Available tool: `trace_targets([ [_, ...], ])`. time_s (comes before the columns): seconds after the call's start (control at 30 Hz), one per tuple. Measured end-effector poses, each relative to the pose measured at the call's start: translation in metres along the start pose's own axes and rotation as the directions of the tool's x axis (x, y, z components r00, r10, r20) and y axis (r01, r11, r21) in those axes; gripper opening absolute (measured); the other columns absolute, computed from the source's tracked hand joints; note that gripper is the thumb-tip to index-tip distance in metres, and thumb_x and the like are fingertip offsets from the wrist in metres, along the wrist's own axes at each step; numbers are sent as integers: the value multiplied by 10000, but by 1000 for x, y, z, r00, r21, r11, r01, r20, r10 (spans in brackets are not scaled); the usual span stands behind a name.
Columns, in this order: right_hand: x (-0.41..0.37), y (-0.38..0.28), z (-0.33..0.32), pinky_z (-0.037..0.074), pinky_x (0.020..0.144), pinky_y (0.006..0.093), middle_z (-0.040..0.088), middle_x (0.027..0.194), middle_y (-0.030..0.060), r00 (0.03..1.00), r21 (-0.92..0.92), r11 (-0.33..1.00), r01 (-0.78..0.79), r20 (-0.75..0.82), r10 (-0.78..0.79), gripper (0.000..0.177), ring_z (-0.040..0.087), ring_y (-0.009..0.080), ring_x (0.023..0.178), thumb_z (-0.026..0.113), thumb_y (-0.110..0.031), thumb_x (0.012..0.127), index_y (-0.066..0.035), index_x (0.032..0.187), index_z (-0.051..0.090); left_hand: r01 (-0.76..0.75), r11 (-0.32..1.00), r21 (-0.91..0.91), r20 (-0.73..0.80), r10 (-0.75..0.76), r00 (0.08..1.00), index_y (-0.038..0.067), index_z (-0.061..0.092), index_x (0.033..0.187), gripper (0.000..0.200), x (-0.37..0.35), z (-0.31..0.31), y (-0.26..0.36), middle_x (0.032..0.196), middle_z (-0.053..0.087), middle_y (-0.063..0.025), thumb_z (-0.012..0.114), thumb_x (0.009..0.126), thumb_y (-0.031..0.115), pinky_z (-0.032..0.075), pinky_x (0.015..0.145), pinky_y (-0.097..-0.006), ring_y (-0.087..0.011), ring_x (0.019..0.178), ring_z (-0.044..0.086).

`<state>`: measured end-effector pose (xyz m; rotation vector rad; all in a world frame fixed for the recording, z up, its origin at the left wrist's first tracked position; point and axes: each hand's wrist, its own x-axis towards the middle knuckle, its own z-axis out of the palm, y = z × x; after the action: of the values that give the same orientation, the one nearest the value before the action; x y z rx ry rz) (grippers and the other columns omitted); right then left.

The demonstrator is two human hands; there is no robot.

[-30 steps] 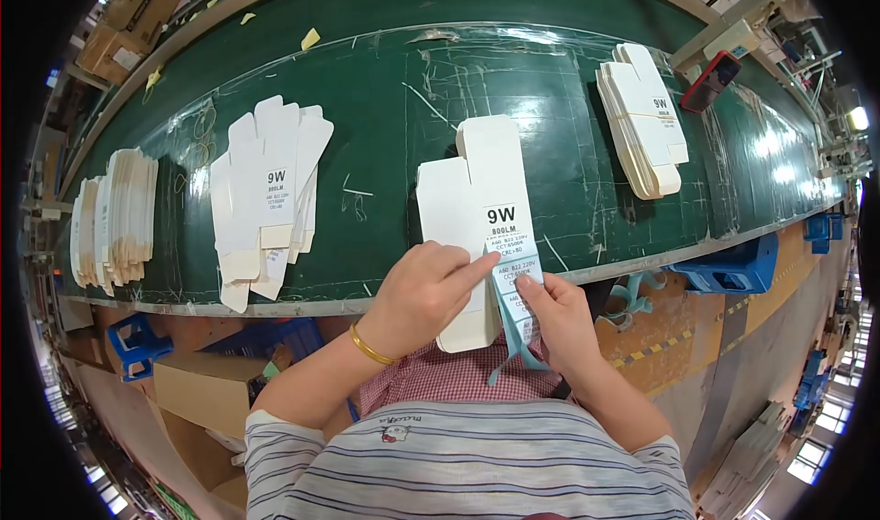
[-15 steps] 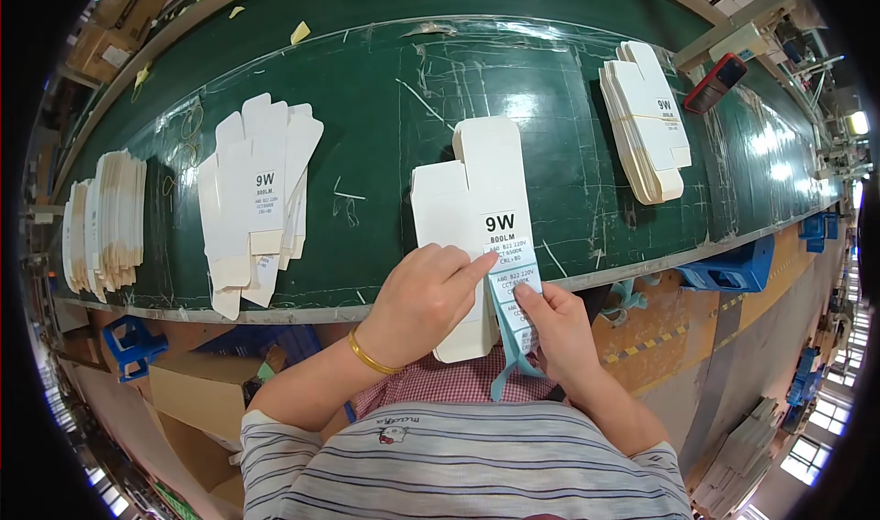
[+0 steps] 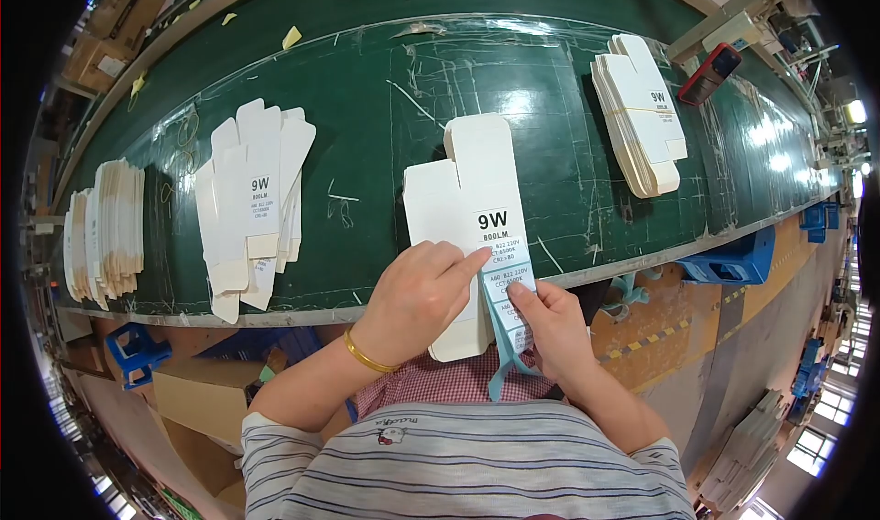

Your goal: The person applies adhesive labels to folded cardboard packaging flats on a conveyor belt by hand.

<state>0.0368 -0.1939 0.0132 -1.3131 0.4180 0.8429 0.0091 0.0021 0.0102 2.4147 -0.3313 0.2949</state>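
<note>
A flattened white carton printed "9W 800LM" lies half over the table's front edge. My left hand rests across it, fingers curled, with the index fingertip on the left corner of the top label. My right hand pinches a light-blue strip of white stickers between thumb and fingers. The topmost sticker lies on the carton just under the print, and the strip's tail hangs below toward my lap. My left thumb is hidden.
A fanned pile of flat cartons lies left, with another stack farther left. A banded carton bundle and a red-and-black phone are at right. Blue stools and an open cardboard box stand below the green table.
The view has shifted slightly. My left index fingertip stays at the sticker's corner, and my right hand still grips the strip. The top sticker lies at the same place under the print.
</note>
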Motion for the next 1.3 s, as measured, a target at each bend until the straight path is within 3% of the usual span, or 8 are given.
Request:
trace_targets([
  [0.23, 0, -1, 1, 523, 579, 226, 689, 880, 76, 1000, 36, 999, -23, -14, 24, 234, 639, 78, 679, 574, -154, 983, 58, 1068, 626, 1, 1000, -8, 4, -1, 1000, 6, 681, 1107, 348, -1, -2, 1, 832, 570, -79, 662, 760, -26, 489, 681, -338, -227, 756, 564],
  [0.33, -1, -3, 1, 494, 612, 226, 678, 890, 49, 999, 34, 999, -40, -7, 40, 245, 603, 66, 709, 588, -167, 979, 54, 1069, 646, -1, 1000, -8, 1, 1, 1000, 5, 681, 1107, 349, -1, -1, 1, 832, 569, -79, 662, 760, -27, 488, 683, -338, -226, 755, 564],
  [0.43, 1, -1, 0, 532, 529, 236, 686, 865, 83, 1000, 46, 999, -29, -8, 29, 238, 642, 92, 639, 567, -158, 985, 60, 1062, 621, 1, 1000, -7, 5, -1, 1000, 5, 681, 1111, 353, -1, -2, 1, 831, 567, -78, 661, 761, -28, 487, 685, -339, -225, 756, 564],
  [0.53, 1, -2, 2, 539, 522, 240, 684, 853, 83, 999, 66, 997, -36, -23, 38, 239, 642, 96, 627, 565, -159, 986, 61, 1061, 619, 0, 1000, -6, 8, 0, 1000, 5, 681, 1117, 358, 0, -2, 2, 833, 565, -79, 659, 761, -31, 484, 686, -339, -225, 757, 563],
  [1.13, 4, 6, -4, 514, 484, 230, 683, 839, 67, 999, 44, 999, -32, 8, 32, 232, 626, 84, 593, 571, -161, 986, 52, 1059, 624, 13, 999, 39, 58, -15, 998, 29, 675, 1135, 361, 4, -3, 2, 832, 547, -77, 654, 777, -11, 482, 671, -341, -226, 750, 559],
  [1.23, -3, 7, -7, 480, 619, 216, 676, 894, 41, 1000, -62, 998, 9, 30, -7, 246, 588, 55, 717, 622, -175, 957, 35, 1084, 650, 16, 999, 39, 65, -18, 998, 33, 671, 1141, 365, 5, -1, 1, 826, 535, -77, 650, 778, -9, 482, 660, -339, -229, 741, 556],
  [1.3, -8, 7, -16, 478, 638, 221, 673, 898, 37, 999, -194, 981, -10, 40, 18, 250, 578, 53, 729, 650, -185, 937, 24, 1072, 659, 14, 999, 44, 61, -17, 998, 35, 672, 1139, 361, 6, -1, 1, 819, 529, -79, 649, 781, -7, 481, 653, -338, -229, 735, 554],
])
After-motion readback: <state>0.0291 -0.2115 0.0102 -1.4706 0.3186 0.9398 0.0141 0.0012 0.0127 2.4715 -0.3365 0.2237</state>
